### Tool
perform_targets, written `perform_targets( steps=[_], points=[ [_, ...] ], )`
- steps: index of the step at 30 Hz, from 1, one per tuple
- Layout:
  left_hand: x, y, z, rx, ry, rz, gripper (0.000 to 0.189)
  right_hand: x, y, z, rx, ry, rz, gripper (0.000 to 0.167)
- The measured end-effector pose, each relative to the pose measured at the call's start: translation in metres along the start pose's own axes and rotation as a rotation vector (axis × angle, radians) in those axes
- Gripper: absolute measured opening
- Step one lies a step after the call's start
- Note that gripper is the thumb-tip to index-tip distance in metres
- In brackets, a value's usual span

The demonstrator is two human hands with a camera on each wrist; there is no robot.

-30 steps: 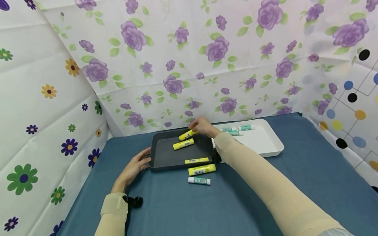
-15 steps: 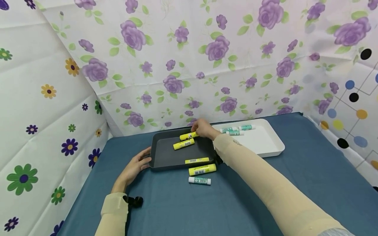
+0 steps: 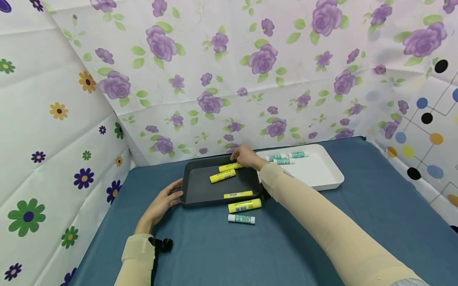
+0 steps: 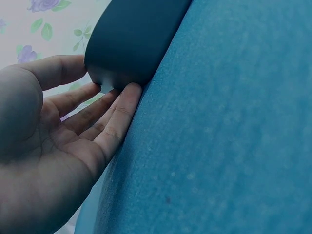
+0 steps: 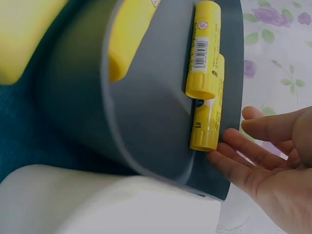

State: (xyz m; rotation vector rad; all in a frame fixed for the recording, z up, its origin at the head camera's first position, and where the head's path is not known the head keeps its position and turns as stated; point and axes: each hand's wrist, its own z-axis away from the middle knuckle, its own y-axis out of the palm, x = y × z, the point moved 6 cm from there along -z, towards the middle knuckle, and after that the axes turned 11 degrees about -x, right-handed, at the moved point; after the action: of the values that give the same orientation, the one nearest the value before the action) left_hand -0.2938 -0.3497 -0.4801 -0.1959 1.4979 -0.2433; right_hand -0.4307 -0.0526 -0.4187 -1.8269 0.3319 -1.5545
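Note:
A dark grey tray [image 3: 200, 194] holds yellow glue sticks. Two of them lie close together near its back, the rear glue stick [image 3: 228, 167] and the one in front of it [image 3: 222, 176]. A third yellow glue stick [image 3: 237, 194] lies along the front wall, partly hidden by it. My right hand [image 3: 247, 156] is over the tray's back right corner. In the right wrist view its fingertips touch the end of the rear glue stick [image 5: 207, 131], the thumb standing apart. At the tray's left end, my left hand [image 3: 162, 202] rests extended fingers [image 4: 117, 117] against the outer wall.
A white tray [image 3: 323, 174] adjoins the grey one on the right, with several green-and-white glue sticks [image 3: 282, 161] at its back left. On the blue cloth [image 3: 200, 254] in front lie a yellow glue stick [image 3: 245, 205] and a green-and-white one [image 3: 241, 219].
The rear yellow glue stick, earlier held tilted in my right hand, has come down to lie beside the other stick, and the grip has loosened. My left hand has stayed put.

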Motion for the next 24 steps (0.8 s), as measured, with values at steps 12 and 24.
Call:
perform_targets(
  steps=[12, 24],
  points=[
    [0.002, 0.003, -0.004, 0.001, -0.008, -0.024, 0.063, 0.002, -0.015, 0.005, -0.008, -0.009, -0.001, 0.047],
    [-0.002, 0.002, 0.000, 0.001, 0.007, -0.012, 0.065, 0.007, -0.035, 0.012, 0.020, -0.050, -0.195, 0.041]
  ],
)
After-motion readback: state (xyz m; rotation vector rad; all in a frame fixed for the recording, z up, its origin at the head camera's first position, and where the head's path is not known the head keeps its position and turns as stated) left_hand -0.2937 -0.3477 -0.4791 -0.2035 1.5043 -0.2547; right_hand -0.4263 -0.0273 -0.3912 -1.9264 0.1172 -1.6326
